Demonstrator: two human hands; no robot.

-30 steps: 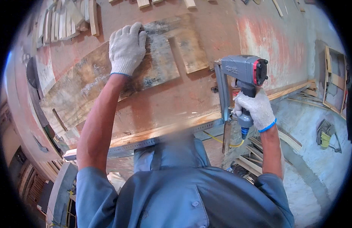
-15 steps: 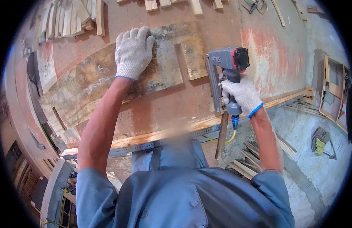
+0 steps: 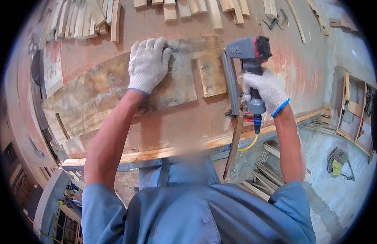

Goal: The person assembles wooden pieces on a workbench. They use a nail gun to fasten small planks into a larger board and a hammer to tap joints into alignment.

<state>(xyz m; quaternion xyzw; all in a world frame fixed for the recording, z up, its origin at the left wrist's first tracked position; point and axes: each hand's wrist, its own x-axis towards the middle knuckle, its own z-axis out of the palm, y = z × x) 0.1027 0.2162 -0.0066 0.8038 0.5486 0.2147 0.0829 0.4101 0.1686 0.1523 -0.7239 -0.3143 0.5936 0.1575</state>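
My left hand (image 3: 149, 65), in a white knitted glove, lies on a stained plywood board (image 3: 103, 97) with its fingers stretched toward the far edge. The board is long, with one curved side and a slot cut into its right part. Gripped in my gloved right hand (image 3: 267, 91) is a grey and black pneumatic nail gun (image 3: 243, 49). The gun is at the board's right end, its long magazine (image 3: 231, 83) pointing toward me. From the bottom of its handle runs a yellow air hose (image 3: 250, 144) with a blue fitting. The gun's nose seems apart from the board.
Wood strips (image 3: 82, 18) lie along the workbench's far side. A light wood edge and a metal ruler (image 3: 141, 163) run along its front. A dark stick (image 3: 234, 146) juts over that edge. A circular saw blade (image 3: 35, 73) stands at left; a wooden frame (image 3: 353, 107) is at right.
The nail gun has moved away from me and a little to the right, tilting slightly. My left hand stays on the board. The whole view has shifted, showing more wood at the far side.
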